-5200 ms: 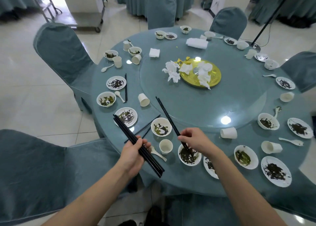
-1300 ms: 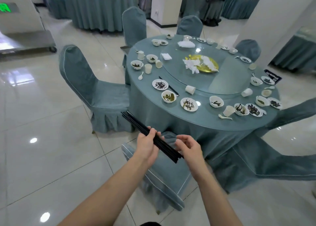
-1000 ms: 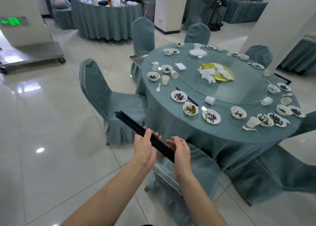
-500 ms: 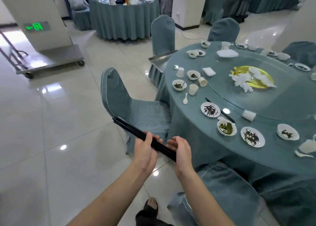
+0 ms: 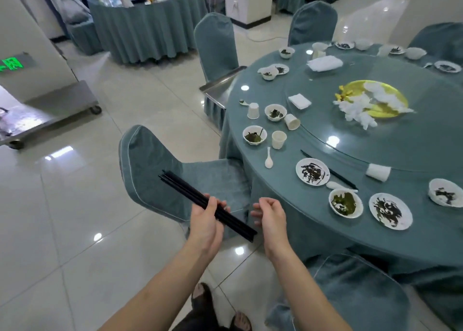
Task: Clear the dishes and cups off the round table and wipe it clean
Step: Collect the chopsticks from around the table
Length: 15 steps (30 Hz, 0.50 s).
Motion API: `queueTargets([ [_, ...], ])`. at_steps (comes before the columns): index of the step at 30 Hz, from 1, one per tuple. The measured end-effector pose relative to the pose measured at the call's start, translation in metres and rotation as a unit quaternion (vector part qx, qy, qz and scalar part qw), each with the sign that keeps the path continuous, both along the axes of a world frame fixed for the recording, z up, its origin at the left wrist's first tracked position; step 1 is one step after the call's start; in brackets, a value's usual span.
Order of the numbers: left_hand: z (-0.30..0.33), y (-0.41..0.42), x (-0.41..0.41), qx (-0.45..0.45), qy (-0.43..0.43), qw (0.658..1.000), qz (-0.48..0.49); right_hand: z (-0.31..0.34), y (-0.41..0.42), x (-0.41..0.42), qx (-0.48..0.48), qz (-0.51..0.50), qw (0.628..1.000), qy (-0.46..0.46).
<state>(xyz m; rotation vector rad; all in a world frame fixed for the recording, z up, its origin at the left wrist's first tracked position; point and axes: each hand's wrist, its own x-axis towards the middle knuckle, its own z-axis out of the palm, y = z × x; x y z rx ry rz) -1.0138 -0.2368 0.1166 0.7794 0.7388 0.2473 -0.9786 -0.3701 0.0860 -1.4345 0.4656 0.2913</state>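
Note:
My left hand (image 5: 206,221) grips a bundle of black chopsticks (image 5: 185,190) that slants up to the left, out over the floor beside the round table (image 5: 413,238). My right hand (image 5: 270,216) hangs just right of the bundle with loosely curled fingers and holds nothing. On the teal cloth lie white bowls (image 5: 254,134) and plates (image 5: 312,171) with dark scraps, paper cups (image 5: 278,139), a white spoon (image 5: 268,158) and one more pair of black chopsticks (image 5: 340,176). A yellow dish (image 5: 390,97) with crumpled tissues sits on the glass turntable.
A covered chair (image 5: 150,178) stands right in front of my hands, another (image 5: 355,295) at lower right. More chairs (image 5: 216,45) ring the table. A steel cart (image 5: 60,105) is at the left, a second draped table (image 5: 147,25) with bottles at the back. Glossy tiled floor lies between.
I have stepped back from the table and turned left along its edge. My right hand has let go of the chopstick bundle; my left hand still holds it.

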Motion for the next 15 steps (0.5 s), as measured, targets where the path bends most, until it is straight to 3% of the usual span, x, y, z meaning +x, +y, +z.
queueTargets([
  [8,-0.014,-0.012,0.096,-0.038,0.036,0.990,-0.130,-0.031,-0.044,0.079,-0.092,-0.080,0.992,-0.008],
  [15,-0.012,-0.021,0.185,-0.086,0.050,0.968,-0.229,-0.035,-0.090,0.128,-0.243,-0.126,0.962,-0.024],
])
